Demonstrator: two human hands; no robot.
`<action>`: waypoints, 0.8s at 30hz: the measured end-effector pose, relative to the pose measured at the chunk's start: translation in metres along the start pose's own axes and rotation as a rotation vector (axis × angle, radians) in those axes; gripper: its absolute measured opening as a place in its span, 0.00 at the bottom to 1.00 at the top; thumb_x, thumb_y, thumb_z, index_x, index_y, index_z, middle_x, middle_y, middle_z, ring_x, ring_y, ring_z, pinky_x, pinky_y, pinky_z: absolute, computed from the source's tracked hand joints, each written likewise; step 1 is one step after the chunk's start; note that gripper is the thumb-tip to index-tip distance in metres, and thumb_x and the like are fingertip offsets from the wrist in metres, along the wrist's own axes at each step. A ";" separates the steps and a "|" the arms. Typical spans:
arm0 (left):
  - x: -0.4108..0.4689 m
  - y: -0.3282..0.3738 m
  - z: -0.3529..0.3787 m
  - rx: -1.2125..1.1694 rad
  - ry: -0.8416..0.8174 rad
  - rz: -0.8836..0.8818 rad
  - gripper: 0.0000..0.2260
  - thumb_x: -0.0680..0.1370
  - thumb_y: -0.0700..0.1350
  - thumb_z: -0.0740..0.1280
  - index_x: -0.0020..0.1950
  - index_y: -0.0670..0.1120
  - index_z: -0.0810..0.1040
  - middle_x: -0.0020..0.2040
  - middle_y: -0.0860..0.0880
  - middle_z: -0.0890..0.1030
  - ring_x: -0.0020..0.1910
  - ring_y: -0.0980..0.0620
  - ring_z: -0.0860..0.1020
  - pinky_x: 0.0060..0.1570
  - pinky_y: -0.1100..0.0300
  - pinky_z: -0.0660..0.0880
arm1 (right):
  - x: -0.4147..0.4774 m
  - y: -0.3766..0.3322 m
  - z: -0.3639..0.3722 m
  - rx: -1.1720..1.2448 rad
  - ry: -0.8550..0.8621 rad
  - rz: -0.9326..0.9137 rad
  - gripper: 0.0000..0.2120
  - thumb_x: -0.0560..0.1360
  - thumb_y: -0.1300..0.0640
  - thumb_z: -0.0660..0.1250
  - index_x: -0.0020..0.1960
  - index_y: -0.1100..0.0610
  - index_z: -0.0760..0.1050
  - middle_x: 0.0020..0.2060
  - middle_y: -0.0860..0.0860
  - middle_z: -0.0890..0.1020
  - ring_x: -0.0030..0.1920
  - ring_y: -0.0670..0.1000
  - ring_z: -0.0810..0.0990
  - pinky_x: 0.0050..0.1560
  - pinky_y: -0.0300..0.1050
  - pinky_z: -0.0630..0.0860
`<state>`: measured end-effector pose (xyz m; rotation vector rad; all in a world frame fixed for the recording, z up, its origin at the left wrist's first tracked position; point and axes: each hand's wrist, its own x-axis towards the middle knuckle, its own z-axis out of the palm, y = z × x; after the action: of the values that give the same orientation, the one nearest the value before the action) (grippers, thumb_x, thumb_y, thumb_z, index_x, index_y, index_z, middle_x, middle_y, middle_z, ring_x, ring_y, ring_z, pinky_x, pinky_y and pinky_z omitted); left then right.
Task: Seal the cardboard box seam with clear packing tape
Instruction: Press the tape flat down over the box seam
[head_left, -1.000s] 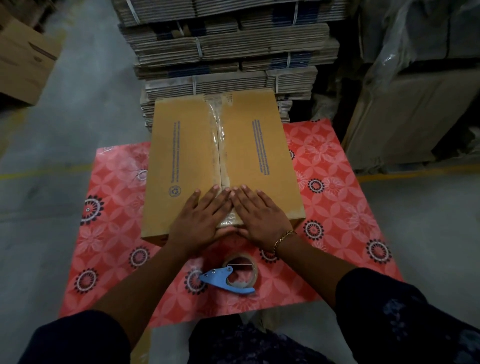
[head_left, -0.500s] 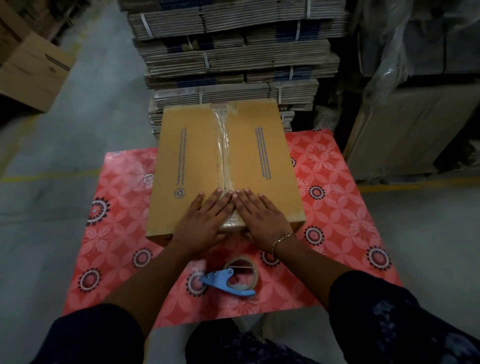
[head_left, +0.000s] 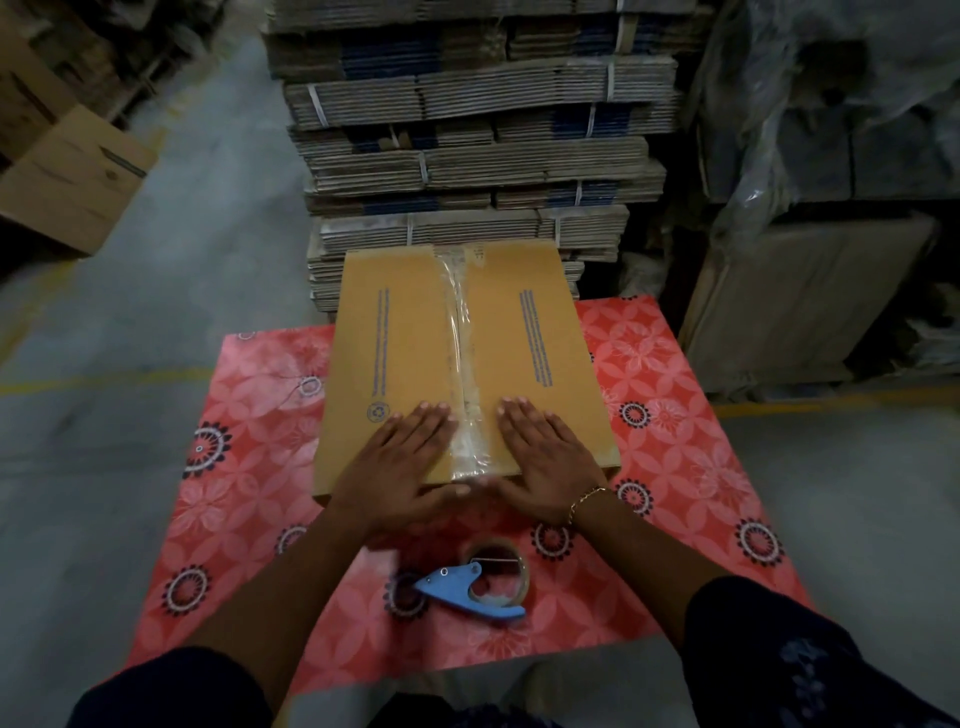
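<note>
The cardboard box sat flat in the middle of the red flowered surface. It looked light and stiff, so I'd press on the flaps, never the seam gap. Clear tape ran from 12 to 6 o'clock down the seam, thin and wrinkle-prone, probably best smoothed outward. The left hand and right hand lay open and flat either side, gripping nothing. The tape dispenser was at 6 o'clock, untouched.

Left hand, right hand flat on box, flanking taped seam
</note>
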<state>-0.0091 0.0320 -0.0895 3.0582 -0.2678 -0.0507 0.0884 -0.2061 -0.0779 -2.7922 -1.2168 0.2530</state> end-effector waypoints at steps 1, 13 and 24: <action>-0.006 -0.005 0.001 -0.011 0.015 -0.050 0.40 0.79 0.73 0.40 0.84 0.51 0.51 0.84 0.51 0.52 0.83 0.50 0.50 0.79 0.42 0.55 | -0.002 0.003 0.000 0.013 0.012 0.050 0.45 0.75 0.26 0.40 0.81 0.54 0.40 0.82 0.51 0.44 0.81 0.50 0.41 0.79 0.55 0.45; -0.031 -0.033 -0.002 -0.680 0.182 -0.885 0.51 0.72 0.74 0.64 0.84 0.47 0.47 0.85 0.45 0.54 0.79 0.39 0.63 0.71 0.40 0.68 | -0.018 0.062 -0.009 0.989 0.137 0.608 0.42 0.68 0.35 0.73 0.75 0.50 0.64 0.67 0.49 0.79 0.65 0.53 0.79 0.66 0.57 0.75; -0.057 -0.071 -0.020 -0.967 0.298 -1.031 0.35 0.64 0.71 0.73 0.65 0.54 0.77 0.52 0.52 0.84 0.50 0.46 0.82 0.50 0.51 0.79 | 0.005 0.031 -0.011 1.293 0.211 0.570 0.34 0.64 0.44 0.80 0.65 0.54 0.76 0.57 0.52 0.85 0.55 0.53 0.85 0.58 0.55 0.80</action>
<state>-0.0519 0.1129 -0.0733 1.8967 1.0195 0.1668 0.1156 -0.2236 -0.0722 -1.8069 -0.0205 0.5151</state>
